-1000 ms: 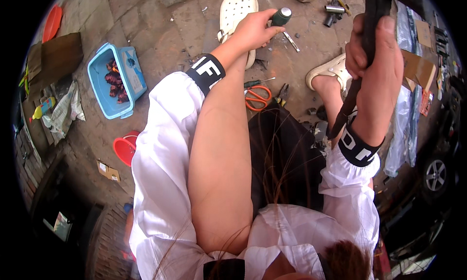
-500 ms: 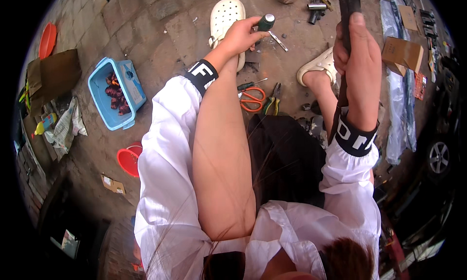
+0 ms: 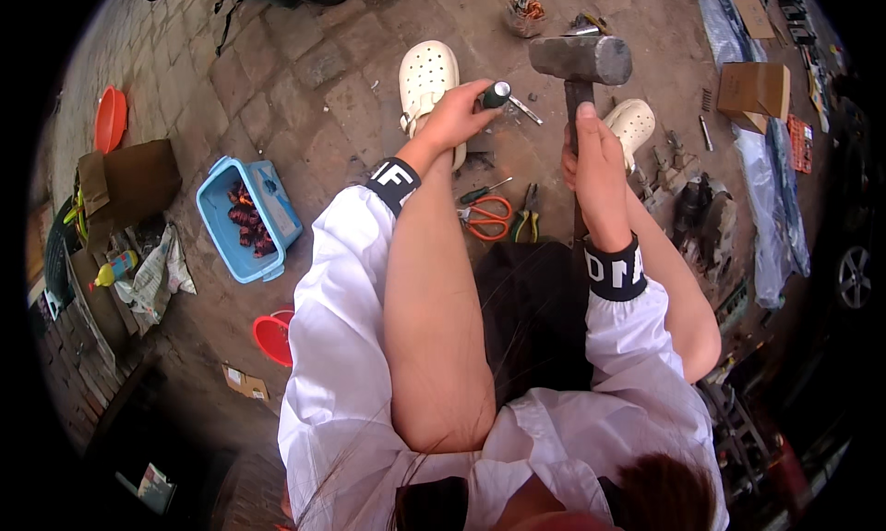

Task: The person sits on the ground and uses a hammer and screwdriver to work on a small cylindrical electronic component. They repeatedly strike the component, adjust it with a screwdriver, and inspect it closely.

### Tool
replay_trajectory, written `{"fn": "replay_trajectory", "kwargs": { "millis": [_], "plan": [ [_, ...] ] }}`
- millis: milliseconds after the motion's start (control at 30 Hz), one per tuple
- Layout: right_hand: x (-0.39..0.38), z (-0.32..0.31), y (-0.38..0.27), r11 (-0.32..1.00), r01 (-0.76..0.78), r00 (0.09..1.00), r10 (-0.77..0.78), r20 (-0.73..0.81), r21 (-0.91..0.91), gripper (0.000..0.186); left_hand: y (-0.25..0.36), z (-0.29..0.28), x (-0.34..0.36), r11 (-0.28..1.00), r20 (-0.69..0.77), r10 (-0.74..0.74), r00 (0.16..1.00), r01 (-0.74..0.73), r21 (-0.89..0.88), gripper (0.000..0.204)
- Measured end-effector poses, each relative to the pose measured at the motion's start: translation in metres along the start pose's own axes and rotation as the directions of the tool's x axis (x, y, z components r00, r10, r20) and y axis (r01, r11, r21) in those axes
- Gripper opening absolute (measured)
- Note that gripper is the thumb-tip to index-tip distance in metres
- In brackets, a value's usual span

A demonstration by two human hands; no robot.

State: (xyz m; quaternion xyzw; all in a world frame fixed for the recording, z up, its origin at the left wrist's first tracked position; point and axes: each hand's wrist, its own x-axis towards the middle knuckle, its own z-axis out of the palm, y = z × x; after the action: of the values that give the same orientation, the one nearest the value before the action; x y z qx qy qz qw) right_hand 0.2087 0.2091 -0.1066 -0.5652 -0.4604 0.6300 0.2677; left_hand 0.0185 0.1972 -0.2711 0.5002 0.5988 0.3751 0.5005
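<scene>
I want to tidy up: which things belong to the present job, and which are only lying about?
In use, it seems:
dark green, silver-capped tool handle (left hand)
grey metal-headed hammer (right hand)

Probably just lying about:
orange-handled scissors
yellow-and-black pliers
blue plastic tub
round red container

Stone-paved floor (image 3: 337, 125), orange-handled scissors (image 3: 486, 220), pliers (image 3: 529, 207), blue tub (image 3: 285, 221)

Left hand (image 3: 454, 118) grips a dark-green tool handle (image 3: 496, 95) with silver cap, beside a cream clog (image 3: 429, 70). Right hand (image 3: 600, 167) holds a hammer (image 3: 583, 60) by its shaft, head apart from that handle. Floor (image 3: 360, 97) between legs: screwdriver (image 3: 484, 192), orange-handled scissors (image 3: 498, 219), pliers (image 3: 528, 219). Blue tub (image 3: 277, 202) with dark reddish lumps (image 3: 247, 219) off left.
</scene>
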Motion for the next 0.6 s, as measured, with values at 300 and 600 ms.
{"fn": "replay_trajectory", "kwargs": {
  "millis": [300, 600],
  "plan": [
    [-0.018, -0.027, 0.017, 0.983, -0.16, 0.982, 0.167, -0.085, 0.087, 0.044, -0.003, -0.004, 0.001, 0.987, -0.012, 0.101, 0.995, -0.098, 0.13, 0.017],
    [-0.017, -0.029, 0.038, 0.982, -0.17, 0.98, 0.177, -0.087, 0.078, 0.046, 0.01, 0.007, 0.015, 0.982, -0.164, -0.159, 0.973, 0.139, -0.127, 0.01]
  ]
}}
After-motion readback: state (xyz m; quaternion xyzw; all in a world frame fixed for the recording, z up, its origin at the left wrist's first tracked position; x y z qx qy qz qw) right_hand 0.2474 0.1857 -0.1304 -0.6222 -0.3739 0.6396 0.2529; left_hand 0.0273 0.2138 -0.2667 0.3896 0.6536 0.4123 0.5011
